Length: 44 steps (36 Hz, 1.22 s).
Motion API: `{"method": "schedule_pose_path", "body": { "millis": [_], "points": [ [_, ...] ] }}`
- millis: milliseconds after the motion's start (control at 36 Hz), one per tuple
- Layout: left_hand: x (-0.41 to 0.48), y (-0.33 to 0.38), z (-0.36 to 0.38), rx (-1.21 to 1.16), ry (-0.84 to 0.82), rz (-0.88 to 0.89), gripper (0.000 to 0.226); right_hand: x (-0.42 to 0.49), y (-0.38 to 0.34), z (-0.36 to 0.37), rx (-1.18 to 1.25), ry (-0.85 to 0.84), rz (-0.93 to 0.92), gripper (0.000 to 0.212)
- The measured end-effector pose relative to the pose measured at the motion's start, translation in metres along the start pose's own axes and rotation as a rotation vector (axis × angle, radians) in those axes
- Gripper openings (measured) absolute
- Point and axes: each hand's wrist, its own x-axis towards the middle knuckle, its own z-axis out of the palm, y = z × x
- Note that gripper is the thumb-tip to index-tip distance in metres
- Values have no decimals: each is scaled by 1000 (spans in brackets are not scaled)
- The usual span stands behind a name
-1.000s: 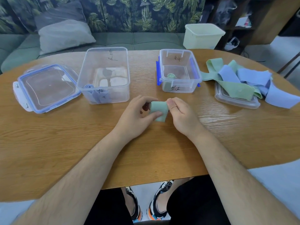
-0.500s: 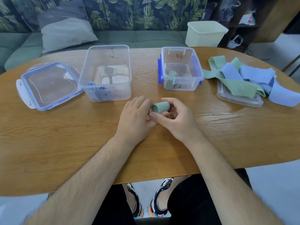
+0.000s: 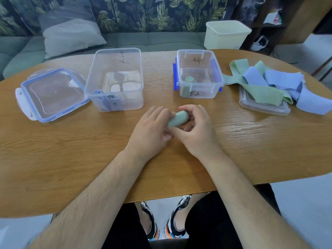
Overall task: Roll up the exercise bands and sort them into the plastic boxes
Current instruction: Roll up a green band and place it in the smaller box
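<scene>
Right hand (image 3: pixel 196 131) curled round the green band (image 3: pixel 177 119), left hand (image 3: pixel 150 131) gripping its left end, band now a tight roll where a second ago it was a loose flap, held low over the bench (image 3: pixel 71 150), near the small box (image 3: pixel 199 91).

Left hand (image 3: pixel 150 130) and right hand (image 3: pixel 197 130) grip a rolled green band (image 3: pixel 177 119) at the wooden counter (image 3: pixel 71 150).
Just behind the hands stand two open plastic boxes: the larger box (image 3: pixel 125 103) holds a blue roll (image 3: pixel 98 92), the smaller box (image 3: pixel 199 91) a green roll (image 3: pixel 190 79). Loose green and blue bands (image 3: pixel 269 83) lie heaped on a lid (image 3: pixel 260 107) at the right.
</scene>
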Motion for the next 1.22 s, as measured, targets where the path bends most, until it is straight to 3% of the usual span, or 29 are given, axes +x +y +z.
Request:
{"method": "schedule_pose_path", "body": {
  "millis": [56,111,194,278,389,639,861,1028,1222],
  "points": [
    [-1,1,-2,-8,2,-53,20,-1,-4,-2,53,-11,-47,56],
    [0,3,-3,-64,1,-129,32,0,-7,-3,196,-5,-23,43],
    [3,7,-5,-103,15,-144,49,3,-12,-3,537,-33,232,41],
    [3,6,-7,-134,25,-128,43,5,-18,-5,786,-160,461,52],
    [2,4,-7,-161,-23,-121,40,5,-22,-9,933,-288,483,48],
    [3,6,-7,-211,-18,-124,42,8,-25,-6,980,-300,472,48],
    [2,6,-5,-232,-9,-115,45,8,-25,-7,972,-257,460,29],
    [1,6,-7,-218,-2,-120,38,9,-24,-8,997,-330,458,35],
    [3,8,-8,-230,1,-158,39,3,-19,5,697,-202,312,35]
  ]
}}
